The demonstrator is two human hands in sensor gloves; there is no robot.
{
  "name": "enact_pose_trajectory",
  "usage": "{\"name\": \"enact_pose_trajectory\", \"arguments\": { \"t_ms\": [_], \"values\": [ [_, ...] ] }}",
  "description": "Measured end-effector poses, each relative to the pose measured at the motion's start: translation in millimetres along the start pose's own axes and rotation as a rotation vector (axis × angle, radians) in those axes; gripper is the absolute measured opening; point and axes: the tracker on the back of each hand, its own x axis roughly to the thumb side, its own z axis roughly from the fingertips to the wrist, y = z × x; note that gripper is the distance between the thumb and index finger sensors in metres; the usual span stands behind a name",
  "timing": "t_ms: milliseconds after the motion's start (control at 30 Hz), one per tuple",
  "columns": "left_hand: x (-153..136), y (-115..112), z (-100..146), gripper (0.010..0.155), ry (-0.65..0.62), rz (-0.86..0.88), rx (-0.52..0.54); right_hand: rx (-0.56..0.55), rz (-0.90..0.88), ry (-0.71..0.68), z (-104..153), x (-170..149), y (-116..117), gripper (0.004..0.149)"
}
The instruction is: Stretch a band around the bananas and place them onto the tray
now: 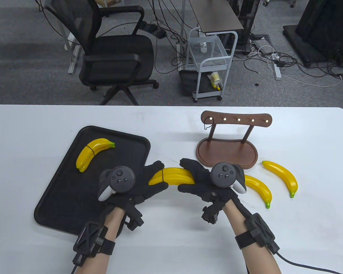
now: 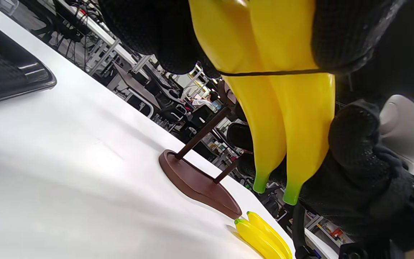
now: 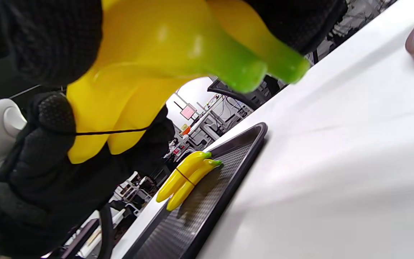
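A pair of bananas (image 1: 175,177), ringed by a thin black band (image 1: 162,176), was gripped above the table (image 1: 303,228) beside the tray (image 1: 60,194), left hand (image 1: 137,185) and right hand (image 1: 205,182) fingers curled around opposite ends.

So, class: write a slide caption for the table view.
Both gloved hands hold a banded banana pair beside the tray.

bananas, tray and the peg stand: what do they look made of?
Held bananas: likely hard glossy plastic, going by sharp highlights, moulded ridges and uniform yellow. Tray: black, probably plastic, with a shiny rim and textured matte floor. Peg stand: looks like dark-stained wood with a satin sheen; pegs look metallic, though that is uncertain.
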Motion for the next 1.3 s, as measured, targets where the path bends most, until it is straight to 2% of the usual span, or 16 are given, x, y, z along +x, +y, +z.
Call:
{"name": "enact_pose_trajectory", "arguments": {
  "t_ms": [167,433,833,967,1300],
  "values": [
    [4,-3,-1,0.08,-0.01,-0.018,-0.01,0.011,-0.008,-0.009,0,-2,3,0.095],
    [4,-5,-1,0.079,0.001,-0.016,-0.03,-0.089,0.045,-0.033,2,3,4,0.087],
    [8,-5,-3,0.08,0.016,-0.12,-0.061,-0.138,0.158,-0.096,2,12,5,0.085],
    [10,-9,-4,0.08,0.02,-0.169,-0.071,-0.129,0.214,-0.107,1,15,7,0.085],
    [9,-13,-4,0.079,-0.001,-0.126,-0.079,-0.095,0.179,-0.1,0,15,14,0.084]
  ]
}}
